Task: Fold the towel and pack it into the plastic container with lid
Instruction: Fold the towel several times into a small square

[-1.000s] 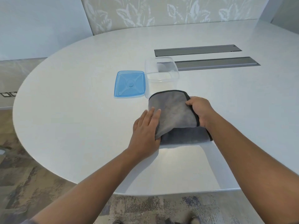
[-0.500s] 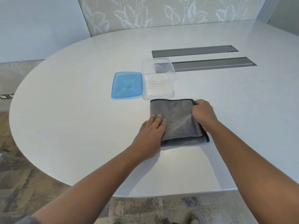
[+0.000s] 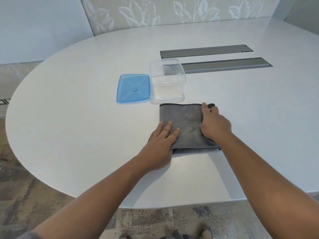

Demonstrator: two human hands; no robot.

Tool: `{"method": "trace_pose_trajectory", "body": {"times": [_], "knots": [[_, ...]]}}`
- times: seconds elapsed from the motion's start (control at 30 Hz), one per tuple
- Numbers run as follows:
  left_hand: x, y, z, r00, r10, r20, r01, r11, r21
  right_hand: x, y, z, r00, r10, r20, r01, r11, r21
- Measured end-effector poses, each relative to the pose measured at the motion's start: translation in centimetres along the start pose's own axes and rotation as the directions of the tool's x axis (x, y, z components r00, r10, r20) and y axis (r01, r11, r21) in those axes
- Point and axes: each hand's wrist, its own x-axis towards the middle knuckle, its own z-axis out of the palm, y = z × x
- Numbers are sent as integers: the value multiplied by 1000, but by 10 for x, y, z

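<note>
In the head view, the grey towel (image 3: 185, 125) is now lying flat as a neat folded rectangle on the white bench (image 3: 77, 94), where a second ago its upper layer was still being swung over and half a second ago it was just settling; the fold is therefore landing complete, and the far edge is lining up just short of the clear plastic container (image 3: 167, 81). The left hand (image 3: 159, 145) is resting on the towel's near left corner with its fingers (image 3: 170, 129) straight and lying close together, pressing the cloth down rather than gripping it. The right hand (image 3: 214, 125) is lying along the towel's right edge with the fingers loosely bent over the hem; whether they are pinching the cloth or only smoothing it I cannot tell. Judging from this, the towel is looking small enough to go into the container, or is needing one more fold at most. The container is standing open and apparently empty just beyond the towel, and the blue lid (image 3: 133, 89) is lying flat touching its left side. The bench is a broad rounded top with two dark cable slots (image 3: 224, 65) set in it beyond the container. Behind it a leaf-patterned wall panel (image 3: 172, 12) is running along, and mottled carpet (image 3: 25, 195) is showing below.
</note>
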Motion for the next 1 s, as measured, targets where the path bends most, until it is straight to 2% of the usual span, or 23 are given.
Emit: {"method": "trace_pose_trajectory", "body": {"times": [0.3, 0.43, 0.53, 0.63, 0.77, 0.9, 1.0], "knots": [[-20, -50, -26, 989, -119, 90, 115, 992, 51, -7, -61, 19, 993, -98, -67, 103, 992, 73], [-34, -71, -35, 979, -177, 103, 177, 984, 16, -14, -89, 23, 980, -168, -104, 180, 977, 114], [-39, -74, -38, 985, -165, 50, 164, 986, 18, -17, -95, 18, 973, -172, -155, 194, 971, 140], [-49, -77, -34, 983, -176, -60, 176, 984, -3, -17, -94, 11, 965, -156, -209, 194, 966, 173], [-63, -78, -25, 967, -165, -192, 155, 986, -67, -18, -90, 13, 976, -165, -140, 183, 974, 133], [-62, -79, -23, 972, -138, -189, 134, 990, -32, -21, -87, 20, 975, -188, -121, 201, 974, 106], [-57, -80, -29, 989, -99, -106, 104, 994, 45, -20, -86, 16, 972, -195, -129, 207, 975, 86]]}}
